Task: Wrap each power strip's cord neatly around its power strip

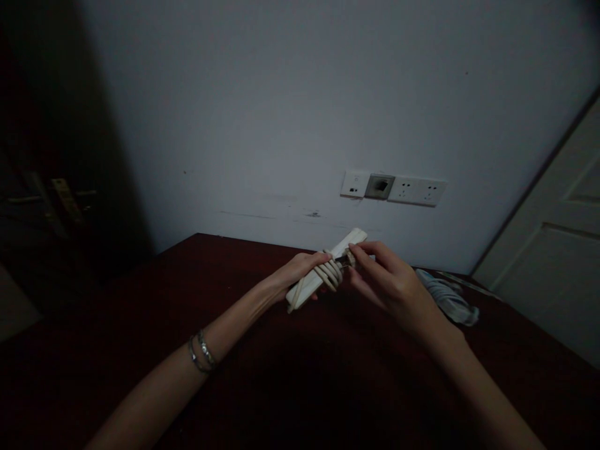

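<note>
A long white power strip (352,237) is held above a dark red table (140,312), with its pale cord (330,272) coiled around its middle. My left hand (300,270) is wrapped around the strip from below and left. My right hand (387,281) pinches the plug (349,257) at the end of the cord, right beside the coils. Two thin bracelets (202,353) sit on my left wrist.
White wall sockets with a grey one between them (392,188) sit on the wall behind the table. A bundled white cable (447,297) lies on the table at the right. A pale door (553,250) stands at right; a dark door with a handle (60,200) at left.
</note>
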Tool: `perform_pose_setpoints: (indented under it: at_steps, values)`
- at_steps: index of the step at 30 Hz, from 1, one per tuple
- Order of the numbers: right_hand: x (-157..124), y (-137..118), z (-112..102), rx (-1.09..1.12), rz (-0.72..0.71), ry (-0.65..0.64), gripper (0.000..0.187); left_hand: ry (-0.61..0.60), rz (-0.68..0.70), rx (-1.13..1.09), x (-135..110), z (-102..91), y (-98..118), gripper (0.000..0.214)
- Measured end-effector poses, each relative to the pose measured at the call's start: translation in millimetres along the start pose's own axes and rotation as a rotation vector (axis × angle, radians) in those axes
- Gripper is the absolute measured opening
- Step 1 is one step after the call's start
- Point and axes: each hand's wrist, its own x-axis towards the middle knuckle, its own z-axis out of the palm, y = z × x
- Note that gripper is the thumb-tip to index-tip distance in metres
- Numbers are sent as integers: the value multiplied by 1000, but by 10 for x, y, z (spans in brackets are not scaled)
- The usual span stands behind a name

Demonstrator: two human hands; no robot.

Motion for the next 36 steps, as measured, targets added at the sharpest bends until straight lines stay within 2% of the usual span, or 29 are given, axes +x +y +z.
perform_pose_setpoints:
  at_steps: [10, 18, 21, 31, 36]
  values:
    - [50, -72, -6, 100, -13, 29, 41, -133, -60, -197, -85, -37, 28, 36]
    - [51, -77, 1, 33, -37, 29, 39, -120, -26, -241, -62, -9, 64, 26]
    - [55, -75, -3, -13, -36, 37, 38, -95, -9, -240, -84, 37, 91, 26]
    - [5, -9, 17, 69, 21, 81, 46, 95, 249, 1, -109, 122, 119, 25]
    - [-21, 32, 117, 120, 28, 191, 47, 113, 294, 24, -88, 98, 112, 26]
